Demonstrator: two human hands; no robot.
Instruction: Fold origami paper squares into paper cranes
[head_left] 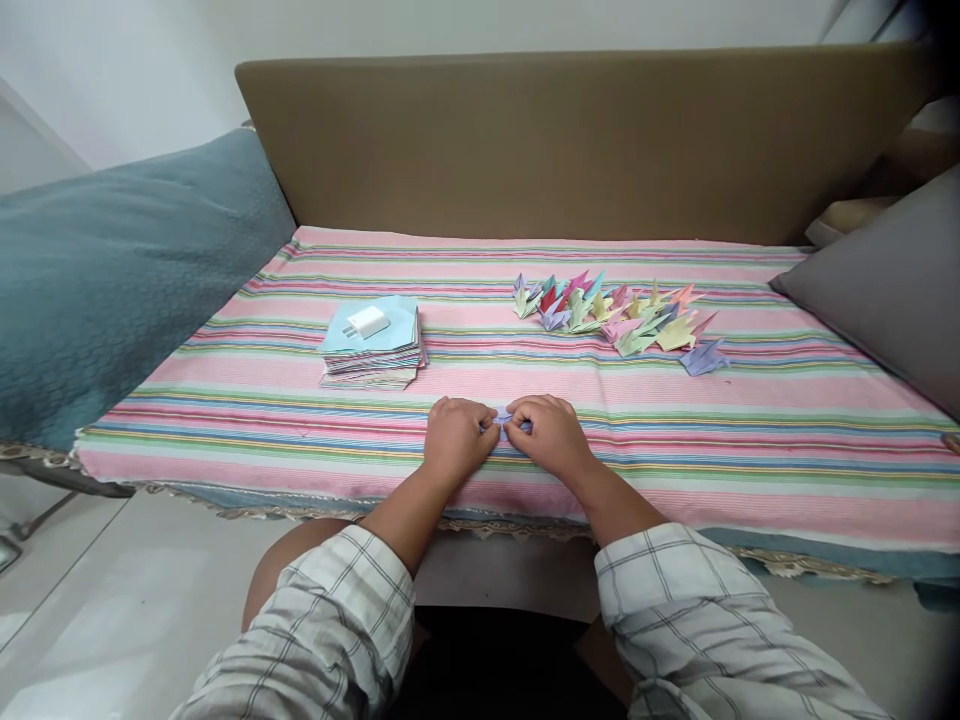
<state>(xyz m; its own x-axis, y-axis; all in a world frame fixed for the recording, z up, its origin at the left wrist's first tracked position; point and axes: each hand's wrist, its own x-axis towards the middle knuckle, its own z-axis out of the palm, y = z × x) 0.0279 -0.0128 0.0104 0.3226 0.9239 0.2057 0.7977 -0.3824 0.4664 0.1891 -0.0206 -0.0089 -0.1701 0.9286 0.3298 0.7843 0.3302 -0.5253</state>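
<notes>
Striped cloth [675,500]: hands [459,438] [551,435] lowered (thumbs inward).

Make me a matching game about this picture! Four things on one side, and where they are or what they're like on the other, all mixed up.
Things:
1. white plug
2. folded paper birds
3. cushion
4. left hand and right hand

Clues:
A. grey, at the right end of the striped cloth
B. close together, fingers on a small purple paper
C. on top of the paper stack
D. many colours, bunched together

Right pairs: 1-C, 2-D, 3-A, 4-B
</notes>
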